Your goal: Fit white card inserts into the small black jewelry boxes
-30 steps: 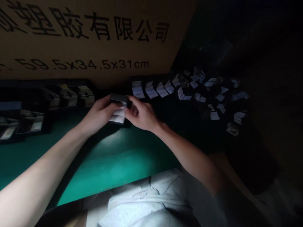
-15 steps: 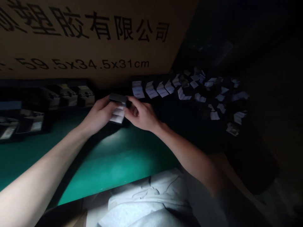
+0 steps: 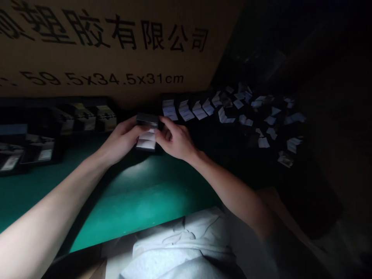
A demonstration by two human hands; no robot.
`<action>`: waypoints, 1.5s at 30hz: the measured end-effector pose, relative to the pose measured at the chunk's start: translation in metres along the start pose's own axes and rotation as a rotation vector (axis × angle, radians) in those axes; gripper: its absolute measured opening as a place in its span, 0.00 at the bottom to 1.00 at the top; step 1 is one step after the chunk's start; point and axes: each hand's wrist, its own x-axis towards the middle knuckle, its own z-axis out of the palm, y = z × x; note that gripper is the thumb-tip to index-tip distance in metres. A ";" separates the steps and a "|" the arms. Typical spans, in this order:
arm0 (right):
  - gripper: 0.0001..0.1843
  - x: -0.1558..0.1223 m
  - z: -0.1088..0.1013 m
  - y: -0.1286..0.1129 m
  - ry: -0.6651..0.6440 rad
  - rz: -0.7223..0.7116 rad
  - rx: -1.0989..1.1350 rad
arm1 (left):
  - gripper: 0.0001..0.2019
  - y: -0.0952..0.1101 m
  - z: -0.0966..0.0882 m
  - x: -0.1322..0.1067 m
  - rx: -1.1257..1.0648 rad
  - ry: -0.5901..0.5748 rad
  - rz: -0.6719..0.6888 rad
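Between my two hands is a small dark box [image 3: 147, 118], its lid side raised at the far end. Folded white paper [image 3: 146, 144] with crosswise creases lies in its near part. My left hand [image 3: 123, 136] grips the box from the left, thumb reaching over the paper. On the other side my right hand [image 3: 178, 140] has its fingers round the box's edge and its thumb bent down at the paper. The fingers behind the box are hidden.
A large printed cardboard carton [image 3: 116, 58] stands behind the green table [image 3: 139, 197]. Dark boxes with pale contents [image 3: 106, 117] are lined up at left. Folded white papers [image 3: 186, 110] stand in a row at right, with loose ones [image 3: 264, 142] scattered farther right.
The box and both hands have shifted slightly to the right, and the box has turned a little. Both hands still hold it.
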 end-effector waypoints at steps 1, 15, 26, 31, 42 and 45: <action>0.19 0.000 0.000 0.000 0.010 0.013 -0.002 | 0.12 -0.001 -0.001 0.000 -0.020 -0.023 0.005; 0.21 0.004 -0.005 0.000 0.094 0.124 -0.039 | 0.26 0.005 -0.001 0.001 -0.094 -0.111 0.071; 0.14 0.006 -0.006 0.003 0.266 0.143 0.092 | 0.50 0.005 -0.006 0.001 -0.026 -0.164 0.028; 0.12 0.002 -0.007 -0.001 0.228 0.202 0.156 | 0.59 0.009 -0.007 -0.001 0.051 -0.184 0.034; 0.12 -0.092 -0.090 0.007 0.223 0.069 -0.178 | 0.53 0.022 -0.004 -0.005 0.087 -0.088 -0.087; 0.13 -0.118 -0.144 0.029 0.400 0.078 -0.487 | 0.54 0.023 -0.006 -0.006 0.109 -0.091 -0.105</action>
